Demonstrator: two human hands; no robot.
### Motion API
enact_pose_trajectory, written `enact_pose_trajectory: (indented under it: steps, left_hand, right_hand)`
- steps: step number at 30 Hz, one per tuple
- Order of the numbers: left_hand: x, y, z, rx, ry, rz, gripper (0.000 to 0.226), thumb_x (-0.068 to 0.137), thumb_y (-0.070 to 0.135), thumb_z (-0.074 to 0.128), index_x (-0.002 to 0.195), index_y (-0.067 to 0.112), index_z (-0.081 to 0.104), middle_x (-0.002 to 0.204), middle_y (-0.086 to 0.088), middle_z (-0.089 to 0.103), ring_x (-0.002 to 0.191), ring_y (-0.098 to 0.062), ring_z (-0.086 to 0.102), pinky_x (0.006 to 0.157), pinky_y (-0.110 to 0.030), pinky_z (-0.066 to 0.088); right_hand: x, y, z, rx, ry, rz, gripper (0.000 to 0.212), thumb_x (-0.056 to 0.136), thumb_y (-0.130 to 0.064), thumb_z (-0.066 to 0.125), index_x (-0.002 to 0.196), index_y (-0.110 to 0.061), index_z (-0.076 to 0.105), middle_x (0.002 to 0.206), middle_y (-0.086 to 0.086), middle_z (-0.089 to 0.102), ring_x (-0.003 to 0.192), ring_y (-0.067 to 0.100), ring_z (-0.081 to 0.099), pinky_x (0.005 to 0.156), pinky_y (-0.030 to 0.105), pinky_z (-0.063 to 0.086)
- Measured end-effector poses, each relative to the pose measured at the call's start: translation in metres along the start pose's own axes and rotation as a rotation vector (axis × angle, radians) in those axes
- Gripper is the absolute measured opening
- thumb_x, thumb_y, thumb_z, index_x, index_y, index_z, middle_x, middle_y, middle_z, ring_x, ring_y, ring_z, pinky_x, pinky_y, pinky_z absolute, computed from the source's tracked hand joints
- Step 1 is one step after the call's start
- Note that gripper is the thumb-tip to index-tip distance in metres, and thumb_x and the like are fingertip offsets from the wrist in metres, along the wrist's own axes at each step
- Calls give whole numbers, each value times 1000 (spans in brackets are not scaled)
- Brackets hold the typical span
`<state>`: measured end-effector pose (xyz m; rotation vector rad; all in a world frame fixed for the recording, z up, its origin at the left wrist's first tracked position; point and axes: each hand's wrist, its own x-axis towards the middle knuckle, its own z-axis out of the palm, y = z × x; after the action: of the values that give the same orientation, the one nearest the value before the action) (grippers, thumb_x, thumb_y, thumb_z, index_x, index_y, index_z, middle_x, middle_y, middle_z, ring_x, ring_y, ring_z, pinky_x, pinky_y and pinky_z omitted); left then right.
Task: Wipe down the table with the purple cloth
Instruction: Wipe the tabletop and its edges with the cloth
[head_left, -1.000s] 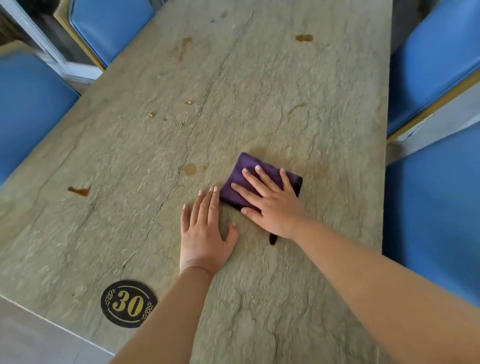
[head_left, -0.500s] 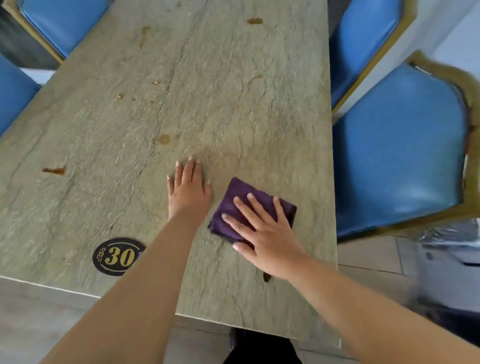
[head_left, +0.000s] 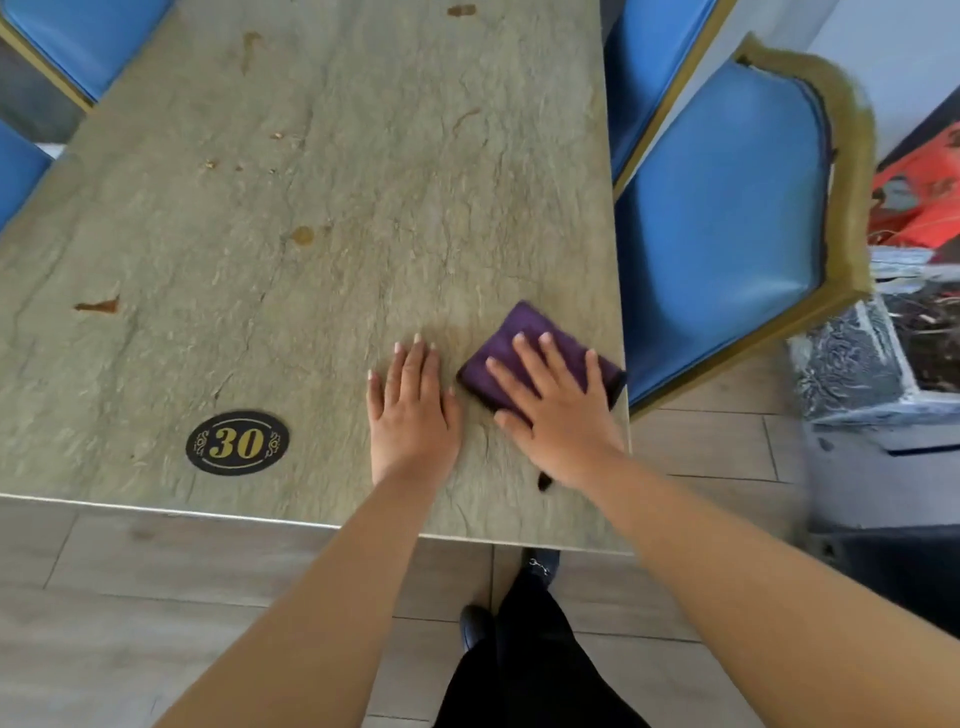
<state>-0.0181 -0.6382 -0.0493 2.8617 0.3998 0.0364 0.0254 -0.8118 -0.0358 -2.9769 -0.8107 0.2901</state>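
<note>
The right hand (head_left: 563, 410) is pressing flat on the purple cloth (head_left: 511, 338), fingers straight and spread across the folded fabric, gripping nothing, just bearing down on it. The cloth is lying on the table (head_left: 363, 156) right at its right-hand edge, near the corner closest to the person, with its far corner pointing away up the tabletop. Just beside it, the left hand (head_left: 413, 410) is resting palm down on the bare stone-patterned surface, fingers straight and close together, holding nothing; a narrow strip of table is showing between the two hands. Further left, a black oval number plaque (head_left: 237, 442) reading 30 in gold is sitting near the front edge. Brown stains are dotting the top: a smear (head_left: 98, 305) out to the left, a round spot (head_left: 302, 235) towards the middle, and small crumbs (head_left: 210, 164) further back. A blue chair (head_left: 727, 223) with a gold frame is standing just beside the table's right side, and the person's dark trouser leg (head_left: 530, 649) is showing below the table edge.
</note>
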Motion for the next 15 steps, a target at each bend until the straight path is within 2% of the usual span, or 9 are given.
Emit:
enact_pose_trajectory:
  steps: [3, 7, 9, 12, 14, 15]
  left_hand:
    - [-1, 2, 0, 1, 27, 6, 54, 100, 32, 28, 152, 17, 23, 162, 2, 14, 150, -17, 4, 121, -44, 1]
    - [-2, 3, -1, -14, 26, -1, 54, 100, 32, 28, 152, 18, 23, 162, 3, 13, 150, -16, 2, 122, -43, 0]
    - [-2, 4, -2, -16, 25, -1, 54, 101, 32, 26, 153, 19, 21, 162, 4, 11, 150, -16, 0, 122, -43, -2]
    - [0, 3, -2, -29, 3, 12, 54, 101, 31, 28, 153, 17, 21, 162, 2, 11, 150, -16, 0, 121, -45, -4]
    - [4, 1, -5, -85, -28, 8, 54, 101, 30, 34, 152, 17, 24, 162, 3, 13, 150, -16, 1, 120, -46, -5]
    - [7, 0, -8, -138, -51, -23, 54, 100, 29, 39, 151, 18, 28, 161, 3, 15, 150, -15, 3, 120, -47, -4]
  right_hand:
    - [-66, 0, 13, -7, 7, -255, 55, 96, -58, 21, 149, -44, 8, 161, -5, -1, 148, 22, -7, 115, 60, 2]
    - [-85, 33, 11, -49, -51, -518, 51, 99, -53, 26, 147, -48, 12, 160, -12, -2, 147, 15, -8, 116, 52, 0]
    - [-62, 44, 4, -33, -70, -511, 50, 98, -54, 24, 146, -50, 10, 160, -15, -4, 147, 13, -10, 117, 50, -4]
    - [-20, 50, -3, -41, -50, -365, 52, 94, -60, 11, 146, -52, 3, 159, -15, -8, 146, 13, -13, 117, 51, -4]
    - [7, 50, -9, -17, -58, -284, 52, 95, -59, 12, 145, -52, 3, 159, -14, -10, 146, 12, -15, 117, 51, -7]
    - [18, 50, -14, 45, -72, -266, 50, 96, -57, 17, 145, -51, 8, 159, -14, -7, 146, 11, -14, 117, 50, -8]
